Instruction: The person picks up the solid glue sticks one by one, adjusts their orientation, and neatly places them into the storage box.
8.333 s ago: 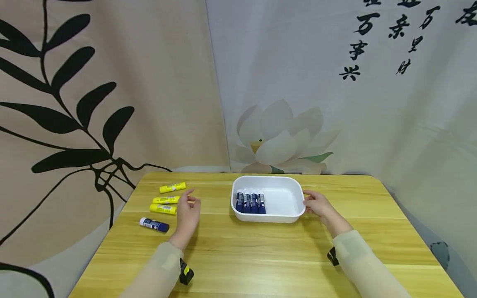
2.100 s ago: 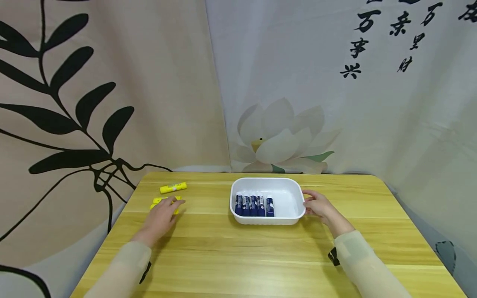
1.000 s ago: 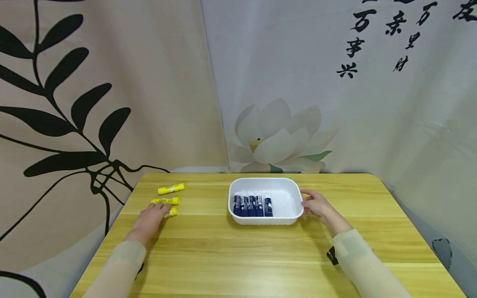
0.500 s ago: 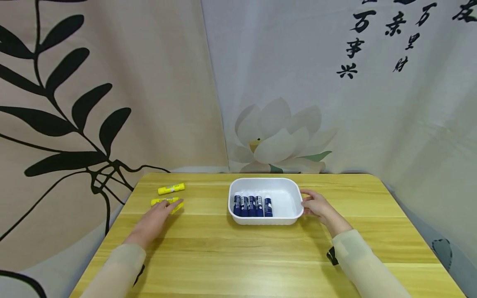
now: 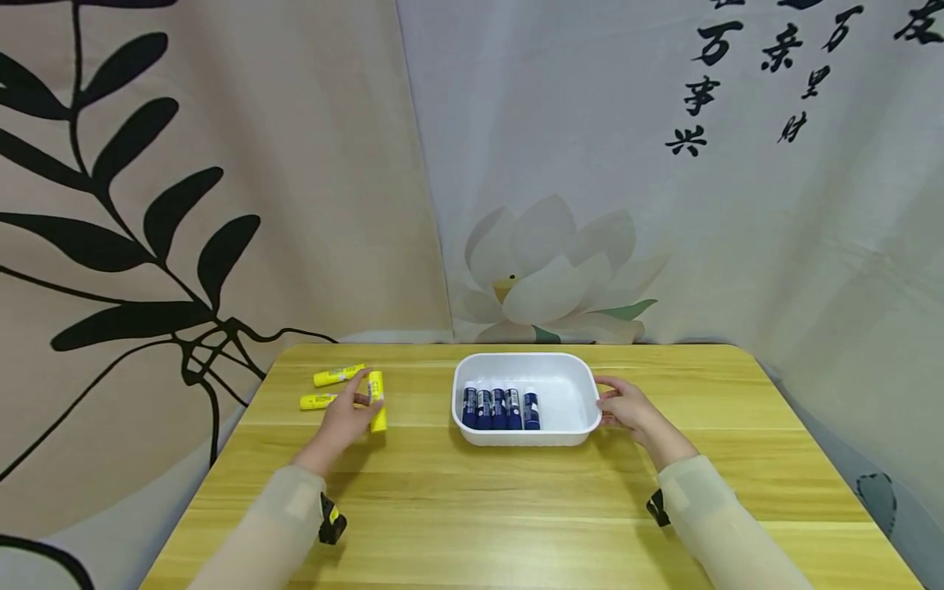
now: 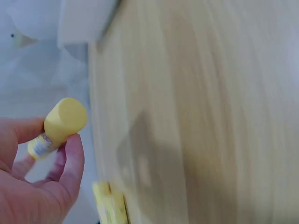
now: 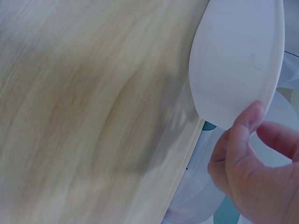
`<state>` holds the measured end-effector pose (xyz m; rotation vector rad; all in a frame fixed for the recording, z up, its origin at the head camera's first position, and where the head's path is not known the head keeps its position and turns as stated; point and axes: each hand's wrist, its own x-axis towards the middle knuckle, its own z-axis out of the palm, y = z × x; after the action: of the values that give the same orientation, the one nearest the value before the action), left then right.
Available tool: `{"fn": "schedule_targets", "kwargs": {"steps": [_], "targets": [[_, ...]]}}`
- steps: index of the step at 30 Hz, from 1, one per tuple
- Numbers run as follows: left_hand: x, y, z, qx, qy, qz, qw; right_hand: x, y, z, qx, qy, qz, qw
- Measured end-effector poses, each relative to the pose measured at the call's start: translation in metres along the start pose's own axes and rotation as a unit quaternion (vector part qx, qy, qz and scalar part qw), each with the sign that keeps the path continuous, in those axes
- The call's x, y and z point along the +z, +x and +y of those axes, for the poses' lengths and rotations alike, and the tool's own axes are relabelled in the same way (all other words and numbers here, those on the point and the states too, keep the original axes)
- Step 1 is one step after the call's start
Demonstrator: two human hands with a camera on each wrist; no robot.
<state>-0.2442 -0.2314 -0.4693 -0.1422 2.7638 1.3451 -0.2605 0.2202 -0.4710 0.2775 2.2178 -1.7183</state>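
Note:
My left hand [image 5: 345, 416] pinches a yellow glue stick [image 5: 377, 400] between thumb and fingers, above the table's left side. In the left wrist view that stick [image 6: 65, 119] is tilted with one end toward the camera. Two more yellow glue sticks lie beside the hand: a farther one [image 5: 338, 375] and a nearer one [image 5: 317, 401], partly hidden by the hand. My right hand [image 5: 634, 410] holds the right end of a white tray [image 5: 564, 397]; the right wrist view has its fingers at the tray's rim [image 7: 273, 70]. Several dark blue glue sticks [image 5: 498, 410] stand in a row in the tray's left half.
The wooden table [image 5: 472, 508] has its far edge just behind the tray. A printed curtain [image 5: 332, 164] hangs behind it. A black wrist camera [image 5: 332, 520] sits at the left cuff, and another [image 5: 658, 508] at the right.
A fifth-row blue glue stick left the table and joined the others in the tray. Lately my left hand picked up the nearest yellow stick, moving it right and upright. The right hand stayed at the tray.

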Motion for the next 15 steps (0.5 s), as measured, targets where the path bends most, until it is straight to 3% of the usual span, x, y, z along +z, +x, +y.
{"fn": "schedule_targets", "kwargs": {"steps": [2, 6, 15], "targets": [[0.006, 0.0, 0.008, -0.027, -0.033, -0.006, 0.9991, 0.001, 0.0, 0.0, -0.001, 0.001, -0.001, 1.0], [0.017, 0.002, 0.023, -0.044, -0.086, -0.011, 0.9953, 0.001, 0.0, -0.001, -0.001, 0.002, -0.001, 1.0], [0.046, 0.015, 0.074, -0.038, -0.145, 0.022, 0.9884, 0.001, -0.001, 0.0, 0.004, -0.002, 0.007, 1.0]]}}
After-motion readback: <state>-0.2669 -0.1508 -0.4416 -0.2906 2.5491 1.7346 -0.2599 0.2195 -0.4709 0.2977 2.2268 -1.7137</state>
